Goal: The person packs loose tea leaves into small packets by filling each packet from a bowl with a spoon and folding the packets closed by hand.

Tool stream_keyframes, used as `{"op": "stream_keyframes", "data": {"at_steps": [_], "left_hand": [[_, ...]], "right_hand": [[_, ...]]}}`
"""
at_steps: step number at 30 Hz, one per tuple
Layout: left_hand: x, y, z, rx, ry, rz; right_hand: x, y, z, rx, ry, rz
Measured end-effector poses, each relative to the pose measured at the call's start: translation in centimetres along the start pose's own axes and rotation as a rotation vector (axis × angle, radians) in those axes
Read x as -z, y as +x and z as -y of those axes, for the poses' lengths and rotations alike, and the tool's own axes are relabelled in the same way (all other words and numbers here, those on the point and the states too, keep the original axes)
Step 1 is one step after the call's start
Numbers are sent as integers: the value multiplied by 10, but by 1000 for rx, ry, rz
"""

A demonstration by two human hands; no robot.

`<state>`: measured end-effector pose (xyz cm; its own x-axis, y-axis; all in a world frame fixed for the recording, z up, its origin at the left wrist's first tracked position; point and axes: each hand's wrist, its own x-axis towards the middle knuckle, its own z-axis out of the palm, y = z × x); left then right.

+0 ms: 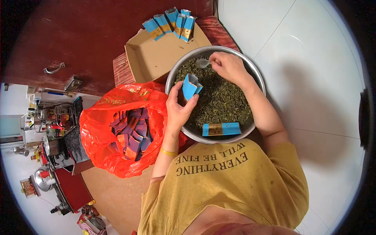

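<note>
My left hand (179, 107) grips an open-topped blue tea packet (190, 87) over the left side of a large metal basin (259, 78). Loose dried green tea leaves (223, 96) fill much of the basin. Near its far rim, the fingers of my right hand (229, 67) are closed on a spoon (202, 63), whose bowl is just above the leaves. Another blue packet with a gold band (221, 129) lies inside the basin at the near edge.
Several blue packets (172, 16) stand at the far side of a shallow cardboard box (135, 58). A red plastic bag (92, 135) at the left holds many purple and orange packets (135, 135). Dark red cabinet doors (90, 35) are beyond; white floor tiles (313, 113) lie to the right.
</note>
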<state>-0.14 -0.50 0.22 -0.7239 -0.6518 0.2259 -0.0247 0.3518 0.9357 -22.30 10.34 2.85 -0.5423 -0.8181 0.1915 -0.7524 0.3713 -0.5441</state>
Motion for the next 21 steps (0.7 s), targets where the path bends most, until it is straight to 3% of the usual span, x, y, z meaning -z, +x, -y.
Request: {"op": "stream_keyframes", "data": {"at_steps": [4,6,14,16,20,21], "left_hand": [[0,0,-6,13,-45,-5],[1,1,-11,6,-8,37],[0,2,-5,67,-29,53],[0,2,-3,88,-50,50],[-1,3,-4,41,-26,39],[-1,3,-6,56,-29,46]], "right_hand": [[-10,2,-2,49,93,-204],[-18,3,-5,62,261,-142],[-34,6,-8,184,234,-72],[-30,7,-11,71,308,82],[-24,7,-9,78,279,156],[-23,8,-10,-41,468,154]]}}
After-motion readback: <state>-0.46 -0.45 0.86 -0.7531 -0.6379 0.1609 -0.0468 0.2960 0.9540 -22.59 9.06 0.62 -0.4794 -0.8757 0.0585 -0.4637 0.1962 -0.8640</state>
